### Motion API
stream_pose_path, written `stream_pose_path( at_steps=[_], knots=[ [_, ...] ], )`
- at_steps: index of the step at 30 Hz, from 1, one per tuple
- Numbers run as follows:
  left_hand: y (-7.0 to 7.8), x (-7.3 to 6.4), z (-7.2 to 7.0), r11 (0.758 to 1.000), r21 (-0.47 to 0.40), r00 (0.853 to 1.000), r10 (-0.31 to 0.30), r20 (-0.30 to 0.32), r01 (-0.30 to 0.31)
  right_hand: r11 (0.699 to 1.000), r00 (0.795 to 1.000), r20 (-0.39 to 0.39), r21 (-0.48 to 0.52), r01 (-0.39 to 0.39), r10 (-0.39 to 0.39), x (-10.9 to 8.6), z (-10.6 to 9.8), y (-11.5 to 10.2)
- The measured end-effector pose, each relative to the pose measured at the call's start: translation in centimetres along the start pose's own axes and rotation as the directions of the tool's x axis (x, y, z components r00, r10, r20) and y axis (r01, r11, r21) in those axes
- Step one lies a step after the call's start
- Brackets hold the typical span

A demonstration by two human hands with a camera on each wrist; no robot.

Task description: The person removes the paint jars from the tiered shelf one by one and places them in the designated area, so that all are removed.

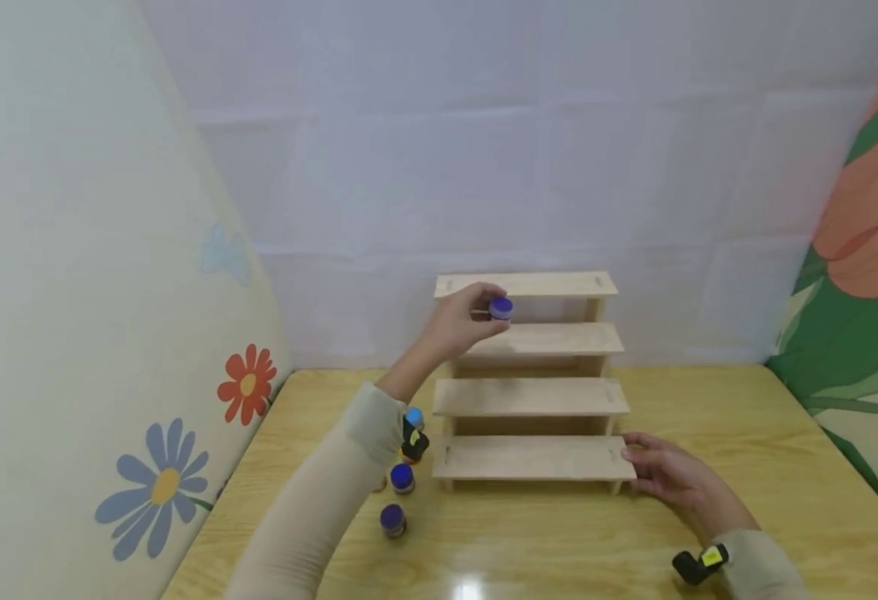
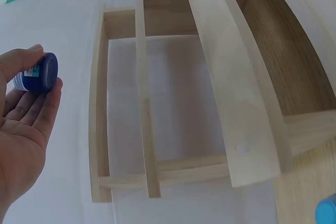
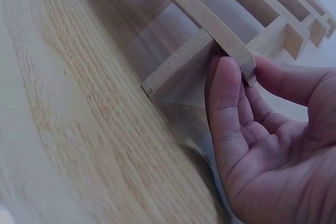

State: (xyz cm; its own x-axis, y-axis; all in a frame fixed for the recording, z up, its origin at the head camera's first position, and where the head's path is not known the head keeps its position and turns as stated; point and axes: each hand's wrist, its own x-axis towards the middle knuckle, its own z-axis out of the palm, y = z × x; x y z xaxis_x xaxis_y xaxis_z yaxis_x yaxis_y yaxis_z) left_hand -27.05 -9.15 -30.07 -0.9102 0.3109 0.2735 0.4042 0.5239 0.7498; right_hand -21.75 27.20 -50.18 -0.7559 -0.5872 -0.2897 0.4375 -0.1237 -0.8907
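My left hand [image 1: 463, 321] is raised in front of the upper tiers of a pale wooden stepped shelf [image 1: 532, 458]. Between thumb and fingers it pinches a small jar with a purple-blue lid [image 1: 501, 309]. The left wrist view shows this jar [image 2: 39, 74] tipped on its side, a label partly visible, apart from the shelf. My right hand [image 1: 671, 471] grips the right end of the lowest step with thumb and fingers. The right wrist view shows that step's end [image 3: 231, 38] between them.
Left of the shelf on the wooden table [image 1: 529, 550] stand a blue-lidded jar [image 1: 402, 477], a purple-lidded jar [image 1: 393, 519] and a light-blue-lidded one [image 1: 413, 417]. My left sleeve and wrist camera hide part of this group. A white cloth [image 1: 378, 183] hangs behind.
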Motion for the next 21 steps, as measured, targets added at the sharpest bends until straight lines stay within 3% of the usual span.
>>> stream_pose_path(
  at_steps=[21],
  knots=[
    [-2.9,-5.8,-3.2,0.998,0.038,0.998,0.046,-0.046,-0.044,1.000,1.000,0.019,0.009,-0.007,0.007,-0.3,0.2,-0.4]
  ],
)
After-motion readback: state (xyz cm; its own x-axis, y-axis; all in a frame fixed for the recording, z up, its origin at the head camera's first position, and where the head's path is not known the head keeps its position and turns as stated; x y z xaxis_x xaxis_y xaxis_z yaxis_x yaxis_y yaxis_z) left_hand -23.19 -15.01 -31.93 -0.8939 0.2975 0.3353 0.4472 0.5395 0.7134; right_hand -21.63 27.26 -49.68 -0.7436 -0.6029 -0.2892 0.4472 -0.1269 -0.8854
